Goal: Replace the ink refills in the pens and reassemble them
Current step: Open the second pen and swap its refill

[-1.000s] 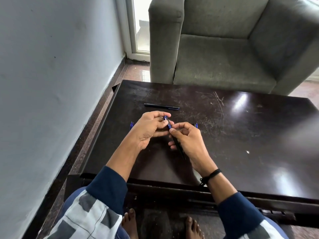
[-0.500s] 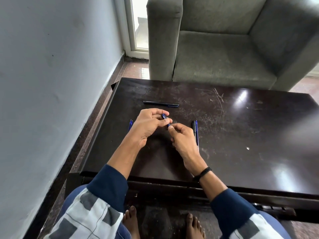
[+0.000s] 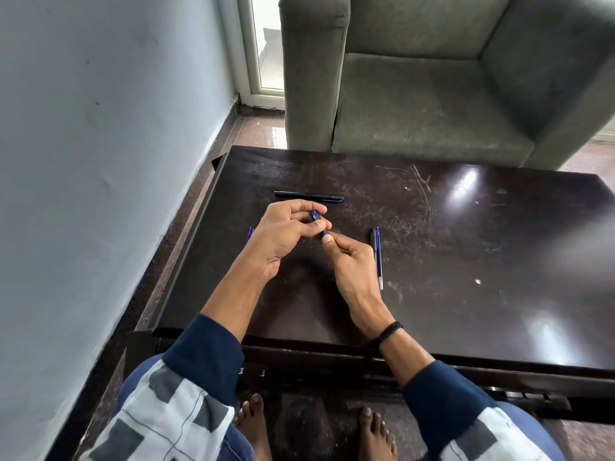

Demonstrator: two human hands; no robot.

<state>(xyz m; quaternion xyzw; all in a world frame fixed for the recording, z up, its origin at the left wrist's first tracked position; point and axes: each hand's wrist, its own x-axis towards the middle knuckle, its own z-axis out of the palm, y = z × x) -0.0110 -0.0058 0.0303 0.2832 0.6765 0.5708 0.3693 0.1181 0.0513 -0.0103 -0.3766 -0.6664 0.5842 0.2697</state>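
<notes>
Showing both hands raised just above a dark, scratched table [image 3: 466, 261], the view is taken from the head camera, looking down. A short blue pen part [image 3: 318, 221] is pinched in the grip of the left hand [image 3: 286, 234], between thumb and fingers, and its lower end is met by the thumb and forefinger of the right hand [image 3: 349, 261], whose grip is closed on that same end. Whether anything more is held inside the right hand cannot be told. A black pen [image 3: 308, 196] is laid crosswise on the table just beyond the left hand. A second pen with a blue barrel [image 3: 377, 256] is laid lengthwise just beside the right hand, tip toward the person. A small blue piece [image 3: 250, 233] is seen at the outer edge of the left hand, mostly hidden. A black band [image 3: 387, 332] is worn on the right wrist. A grey armchair [image 3: 432, 94] is placed behind the table, and a pale wall [image 3: 100, 161] is seen on the left.
</notes>
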